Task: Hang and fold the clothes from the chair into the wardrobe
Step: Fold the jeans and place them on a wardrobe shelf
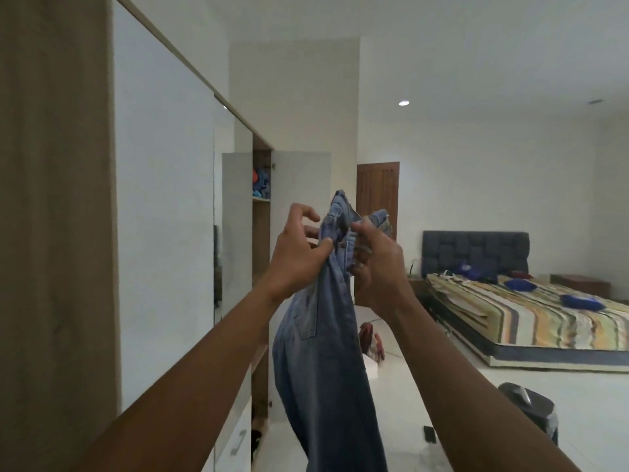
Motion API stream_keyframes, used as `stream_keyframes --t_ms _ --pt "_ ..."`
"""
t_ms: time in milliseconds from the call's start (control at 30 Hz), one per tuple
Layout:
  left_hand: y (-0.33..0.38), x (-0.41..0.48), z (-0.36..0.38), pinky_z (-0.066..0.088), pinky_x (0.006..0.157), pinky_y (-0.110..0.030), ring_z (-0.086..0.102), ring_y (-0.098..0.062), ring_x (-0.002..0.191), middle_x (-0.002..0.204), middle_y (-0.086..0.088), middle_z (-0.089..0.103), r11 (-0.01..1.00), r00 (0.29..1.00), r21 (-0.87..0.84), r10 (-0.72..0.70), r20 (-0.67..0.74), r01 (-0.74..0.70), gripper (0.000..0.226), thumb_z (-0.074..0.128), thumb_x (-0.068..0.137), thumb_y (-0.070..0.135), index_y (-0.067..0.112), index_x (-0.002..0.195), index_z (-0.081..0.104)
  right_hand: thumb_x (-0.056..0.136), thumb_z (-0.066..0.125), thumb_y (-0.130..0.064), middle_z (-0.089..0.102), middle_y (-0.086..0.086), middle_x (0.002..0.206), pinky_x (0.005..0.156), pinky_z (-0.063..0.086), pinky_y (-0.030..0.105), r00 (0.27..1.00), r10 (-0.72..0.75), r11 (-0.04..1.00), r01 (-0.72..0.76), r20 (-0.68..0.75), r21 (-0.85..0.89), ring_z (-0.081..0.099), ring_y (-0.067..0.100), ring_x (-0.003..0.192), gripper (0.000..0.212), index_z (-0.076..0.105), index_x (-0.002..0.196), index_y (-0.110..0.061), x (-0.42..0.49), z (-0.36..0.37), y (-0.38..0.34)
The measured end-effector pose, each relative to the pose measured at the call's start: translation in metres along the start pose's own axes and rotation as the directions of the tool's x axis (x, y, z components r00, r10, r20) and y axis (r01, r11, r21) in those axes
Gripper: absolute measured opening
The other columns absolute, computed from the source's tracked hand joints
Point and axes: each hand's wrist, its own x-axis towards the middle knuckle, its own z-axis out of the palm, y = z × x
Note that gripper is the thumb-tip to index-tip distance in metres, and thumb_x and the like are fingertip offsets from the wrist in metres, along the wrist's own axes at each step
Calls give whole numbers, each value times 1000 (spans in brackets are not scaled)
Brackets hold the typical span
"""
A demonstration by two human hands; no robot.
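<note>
A pair of blue jeans [326, 362] hangs in front of me, held up by its waistband at chest height. My left hand [296, 253] pinches the waistband's left side between thumb and fingers, with its other fingers spread. My right hand [374, 264] grips the bunched right side of the waistband. The legs hang down out of the bottom of the view. The wardrobe [163, 206] runs along the left wall; one of its far doors [303, 185] stands open, and folded blue clothes [261, 185] lie on a shelf inside. The dark chair [531, 410] shows at lower right, behind my right forearm.
A bed [531, 315] with a striped cover and blue pillows stands at the right. A reddish cloth heap [372, 342] lies on the white floor past the jeans. A brown room door [377, 195] is in the far wall. A small dark object [429, 434] lies on the floor.
</note>
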Motion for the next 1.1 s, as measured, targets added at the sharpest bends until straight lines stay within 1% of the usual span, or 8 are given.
stream_keyframes --t_ms 167,333,467,567,633,700,833,1100 --pt "-29 39 -23 60 82 -30 65 -5 94 119 0 66 987 990 148 74 -123 -56 32 53 95 2 26 108 69 95 61 -5 64 7 105 78 61 30 983 -182 956 181 18 -232 68 18 94 27 59 121 -11 38 7 3" --pt "-65 75 -63 57 92 -39 65 -15 109 131 4 61 993 989 121 14 -144 3 45 74 87 22 23 131 63 100 54 -8 64 -2 108 83 60 29 969 -246 851 229 26 -473 66 14 98 22 71 108 -19 86 7 11" --pt "-88 99 -97 59 88 -39 66 -17 108 129 5 59 987 978 158 39 -204 -7 53 72 86 8 23 134 59 89 73 -21 55 -4 115 90 56 26 950 -305 678 270 73 -684 61 11 103 36 66 124 -20 122 -4 20" --pt "-108 119 -130 59 90 -41 64 -20 114 134 1 59 989 960 150 39 -278 3 52 67 87 -1 24 133 60 91 69 -10 52 -2 116 97 54 36 940 -341 599 218 1 -771 59 22 109 36 66 126 -16 142 -23 23" --pt "-121 132 -147 57 93 -41 62 -20 116 134 0 59 987 951 160 35 -308 15 51 65 88 -3 24 131 62 91 60 1 59 2 120 87 58 32 923 -380 615 198 -67 -764 61 25 108 37 69 122 -16 155 -36 26" --pt "-130 144 -157 54 98 -40 59 -21 120 134 -1 59 982 948 189 39 -315 22 51 63 88 -5 23 130 62 90 51 7 63 6 123 69 53 13 923 -366 654 161 -123 -739 59 21 104 42 71 120 -15 165 -42 26" --pt "-143 166 -164 51 103 -38 54 -22 127 139 -3 57 977 955 212 50 -293 14 51 63 89 -4 20 134 60 91 50 6 61 8 130 76 47 22 934 -293 745 88 -206 -661 57 20 108 45 67 128 -15 182 -48 25" --pt "-165 200 -146 46 107 -38 55 -26 126 142 -8 55 957 978 254 -93 -189 140 59 70 87 7 14 142 52 96 53 -5 64 5 123 76 50 13 923 -326 742 115 -205 -660 62 15 101 37 62 132 -6 204 -18 23"
